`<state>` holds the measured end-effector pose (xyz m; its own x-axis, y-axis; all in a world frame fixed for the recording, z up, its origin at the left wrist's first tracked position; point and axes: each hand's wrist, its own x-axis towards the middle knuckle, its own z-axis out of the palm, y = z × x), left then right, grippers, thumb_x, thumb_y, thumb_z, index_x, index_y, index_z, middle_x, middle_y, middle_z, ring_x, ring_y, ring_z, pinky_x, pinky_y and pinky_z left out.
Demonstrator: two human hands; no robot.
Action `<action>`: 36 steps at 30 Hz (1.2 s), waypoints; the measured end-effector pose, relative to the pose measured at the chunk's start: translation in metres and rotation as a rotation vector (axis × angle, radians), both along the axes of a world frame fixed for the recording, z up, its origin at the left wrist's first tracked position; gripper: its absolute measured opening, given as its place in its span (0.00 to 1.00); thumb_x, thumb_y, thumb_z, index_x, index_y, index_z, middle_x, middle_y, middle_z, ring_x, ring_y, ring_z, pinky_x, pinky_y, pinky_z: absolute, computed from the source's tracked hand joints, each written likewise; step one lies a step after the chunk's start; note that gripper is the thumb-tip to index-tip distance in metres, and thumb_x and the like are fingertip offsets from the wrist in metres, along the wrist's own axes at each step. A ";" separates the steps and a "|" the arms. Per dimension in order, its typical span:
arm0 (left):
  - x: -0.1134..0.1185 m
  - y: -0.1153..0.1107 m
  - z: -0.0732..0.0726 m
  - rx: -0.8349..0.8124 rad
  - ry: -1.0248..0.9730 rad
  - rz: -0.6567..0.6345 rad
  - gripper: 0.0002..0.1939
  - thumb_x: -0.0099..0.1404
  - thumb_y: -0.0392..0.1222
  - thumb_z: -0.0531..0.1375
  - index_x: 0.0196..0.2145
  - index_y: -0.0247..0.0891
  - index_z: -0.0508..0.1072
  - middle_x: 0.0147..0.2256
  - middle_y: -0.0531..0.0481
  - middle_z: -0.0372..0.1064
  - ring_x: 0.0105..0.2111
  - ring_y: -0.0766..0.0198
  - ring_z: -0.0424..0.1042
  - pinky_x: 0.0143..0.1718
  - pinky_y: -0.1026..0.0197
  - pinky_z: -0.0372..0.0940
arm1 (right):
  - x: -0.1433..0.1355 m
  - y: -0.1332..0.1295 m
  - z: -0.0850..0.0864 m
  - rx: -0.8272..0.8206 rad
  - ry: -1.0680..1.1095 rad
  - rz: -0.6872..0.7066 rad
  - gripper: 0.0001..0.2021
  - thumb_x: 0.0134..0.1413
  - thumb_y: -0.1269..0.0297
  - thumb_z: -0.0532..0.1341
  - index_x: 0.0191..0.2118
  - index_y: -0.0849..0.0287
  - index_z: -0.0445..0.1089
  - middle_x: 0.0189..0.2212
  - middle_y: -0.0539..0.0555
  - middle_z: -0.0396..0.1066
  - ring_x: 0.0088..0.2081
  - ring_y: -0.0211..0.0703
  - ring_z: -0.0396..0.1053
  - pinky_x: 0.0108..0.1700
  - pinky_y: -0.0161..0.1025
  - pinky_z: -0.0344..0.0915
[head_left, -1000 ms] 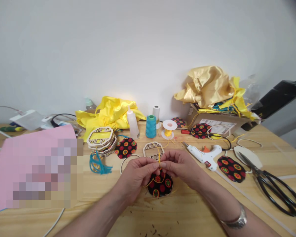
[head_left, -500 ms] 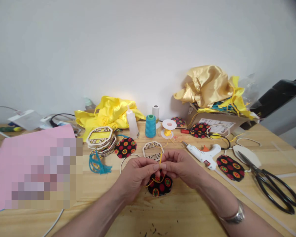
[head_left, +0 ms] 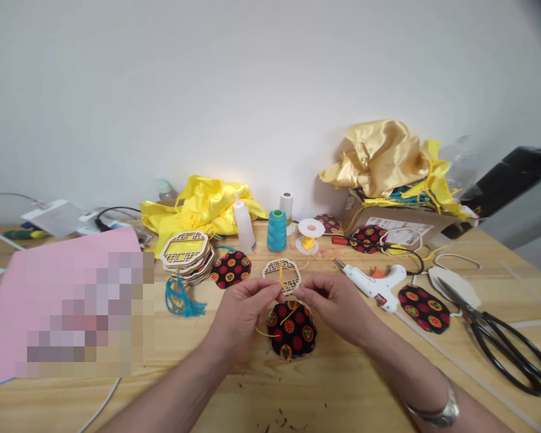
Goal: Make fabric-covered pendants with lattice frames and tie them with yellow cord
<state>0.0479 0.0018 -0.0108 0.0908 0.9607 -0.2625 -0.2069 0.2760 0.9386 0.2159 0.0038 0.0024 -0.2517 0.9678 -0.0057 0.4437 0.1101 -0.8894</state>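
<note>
My left hand (head_left: pixel 247 310) and my right hand (head_left: pixel 331 304) face each other over the middle of the table, fingertips pinched. Between them runs a thin yellow cord (head_left: pixel 290 314), with one loop rising above the fingers and loose ends trailing below. Both pinches close on this cord. Just beneath lies a round pad of black patterned fabric (head_left: pixel 292 332) with red and orange flowers. Behind my fingertips rests a pale wooden lattice frame (head_left: pixel 293 269), partly covered by the cord and my fingers.
A hot glue gun (head_left: pixel 379 282), black-handled scissors (head_left: pixel 500 343) and another fabric pad (head_left: pixel 424 308) lie right. Behind stand a blue thread cone (head_left: pixel 276 231), a yellow cord spool (head_left: pixel 310 236) and a squeeze bottle (head_left: pixel 243 225). Stacked lattice frames (head_left: pixel 184 249) and a blue tassel (head_left: pixel 184 300) are left.
My hands have drawn slightly apart, and more of the fabric pad and lattice frame shows between them. The cord's loop has shifted left and now hangs over the frame.
</note>
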 end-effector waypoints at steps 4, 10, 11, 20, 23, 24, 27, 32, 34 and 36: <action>0.002 -0.002 0.001 0.012 0.023 0.055 0.06 0.51 0.40 0.65 0.24 0.34 0.76 0.20 0.55 0.69 0.14 0.77 0.54 0.16 0.70 0.48 | -0.006 -0.015 0.003 0.225 -0.113 0.035 0.13 0.58 0.61 0.54 0.26 0.60 0.68 0.20 0.48 0.65 0.24 0.35 0.59 0.26 0.33 0.54; 0.006 -0.006 0.000 -0.180 -0.167 0.030 0.08 0.50 0.42 0.66 0.27 0.36 0.74 0.22 0.52 0.73 0.17 0.70 0.66 0.17 0.69 0.56 | -0.022 -0.037 -0.009 0.877 -0.639 0.333 0.09 0.56 0.73 0.51 0.32 0.64 0.69 0.23 0.55 0.68 0.24 0.43 0.63 0.24 0.39 0.52; 0.006 -0.006 -0.001 -0.191 -0.190 0.026 0.08 0.50 0.42 0.66 0.28 0.36 0.73 0.22 0.52 0.73 0.17 0.70 0.66 0.17 0.70 0.56 | -0.023 -0.038 -0.010 0.925 -0.697 0.373 0.09 0.54 0.74 0.52 0.33 0.65 0.69 0.22 0.56 0.68 0.24 0.44 0.63 0.23 0.40 0.52; 0.006 -0.005 -0.001 -0.163 -0.219 0.050 0.08 0.49 0.40 0.67 0.25 0.34 0.73 0.14 0.60 0.60 0.14 0.77 0.57 0.16 0.74 0.50 | -0.017 -0.027 -0.008 0.586 -0.171 0.139 0.11 0.58 0.65 0.52 0.29 0.60 0.68 0.29 0.55 0.69 0.33 0.40 0.64 0.34 0.38 0.60; 0.006 -0.007 -0.003 -0.131 -0.184 0.032 0.08 0.49 0.40 0.67 0.26 0.34 0.75 0.13 0.60 0.58 0.14 0.77 0.55 0.16 0.73 0.49 | -0.015 -0.015 -0.012 0.185 0.131 -0.122 0.06 0.55 0.64 0.56 0.34 0.60 0.67 0.33 0.55 0.69 0.36 0.41 0.66 0.39 0.39 0.63; 0.006 -0.007 -0.004 -0.121 -0.164 0.020 0.08 0.50 0.40 0.66 0.27 0.34 0.75 0.14 0.59 0.59 0.14 0.76 0.55 0.16 0.72 0.50 | -0.015 -0.011 -0.014 0.035 0.236 -0.138 0.07 0.53 0.62 0.58 0.35 0.59 0.66 0.32 0.55 0.70 0.35 0.41 0.67 0.38 0.39 0.63; 0.007 -0.010 -0.005 -0.101 -0.114 -0.041 0.08 0.51 0.41 0.66 0.28 0.33 0.76 0.16 0.56 0.64 0.18 0.72 0.61 0.21 0.69 0.56 | -0.017 -0.007 -0.016 -0.293 0.491 -0.089 0.11 0.48 0.59 0.61 0.34 0.58 0.63 0.26 0.50 0.70 0.28 0.39 0.68 0.32 0.37 0.64; 0.010 -0.013 -0.002 -0.076 -0.127 -0.180 0.06 0.53 0.41 0.63 0.26 0.34 0.76 0.17 0.54 0.66 0.19 0.70 0.62 0.22 0.67 0.56 | -0.018 -0.009 -0.011 -0.386 0.488 -0.065 0.11 0.48 0.56 0.59 0.26 0.57 0.58 0.13 0.43 0.60 0.14 0.32 0.56 0.19 0.31 0.53; 0.010 -0.013 -0.001 -0.089 -0.089 -0.155 0.07 0.52 0.42 0.65 0.25 0.34 0.76 0.15 0.57 0.61 0.16 0.74 0.55 0.18 0.69 0.49 | -0.017 -0.008 -0.009 -0.357 0.460 -0.087 0.12 0.47 0.57 0.59 0.24 0.58 0.58 0.12 0.42 0.55 0.14 0.30 0.50 0.18 0.30 0.47; 0.009 -0.013 -0.002 -0.101 -0.056 -0.134 0.08 0.51 0.43 0.66 0.25 0.34 0.76 0.14 0.59 0.57 0.15 0.76 0.50 0.17 0.70 0.44 | -0.015 -0.007 -0.008 -0.314 0.446 -0.107 0.12 0.46 0.58 0.60 0.23 0.58 0.59 0.13 0.42 0.53 0.16 0.30 0.49 0.19 0.30 0.46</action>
